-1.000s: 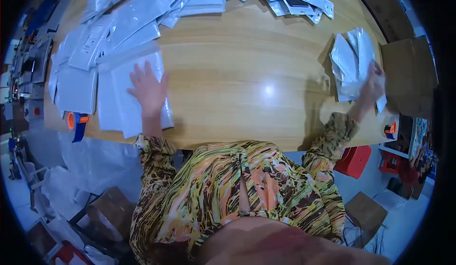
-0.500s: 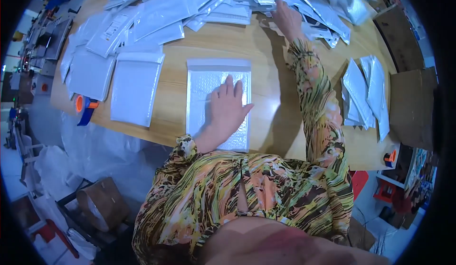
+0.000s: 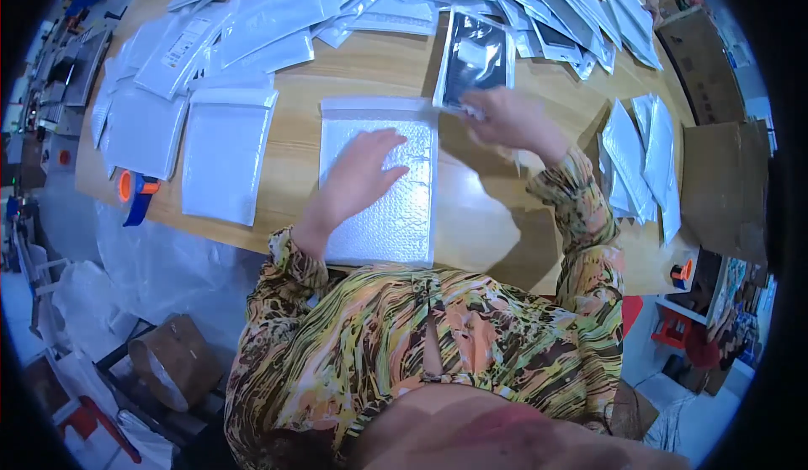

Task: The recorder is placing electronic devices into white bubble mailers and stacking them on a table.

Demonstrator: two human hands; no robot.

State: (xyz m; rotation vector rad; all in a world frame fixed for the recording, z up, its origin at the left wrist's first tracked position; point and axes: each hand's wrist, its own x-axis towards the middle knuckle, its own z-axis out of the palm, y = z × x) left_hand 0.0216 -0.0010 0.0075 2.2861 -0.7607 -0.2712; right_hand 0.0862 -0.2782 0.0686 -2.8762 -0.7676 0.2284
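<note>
A white bubble mailer (image 3: 404,217) lies flat on the wooden table in front of me, its flap at the far end. Over its left part is my left hand (image 3: 360,175), fingers loosely stretched and holding nothing; whether it touches the mailer I cannot tell. My right hand (image 3: 513,125) pinches the near end of a flat black item in a clear plastic bag (image 3: 480,53). The bag slants just beyond the mailer's far right corner. Left of the mailer lies another white bubble mailer (image 3: 227,159).
White and clear packages (image 3: 282,15) heap across the far side. Several padded mailers (image 3: 627,167) lie at the right, near a cardboard box (image 3: 725,188). Tape dispensers sit at the left edge (image 3: 136,194) and right edge (image 3: 680,275). Another person's hand (image 3: 650,3) shows at the far right.
My right hand has drawn the bagged black item from the far pile toward me. My left hand has lifted or shifted left on the mailer, its fingers less spread.
</note>
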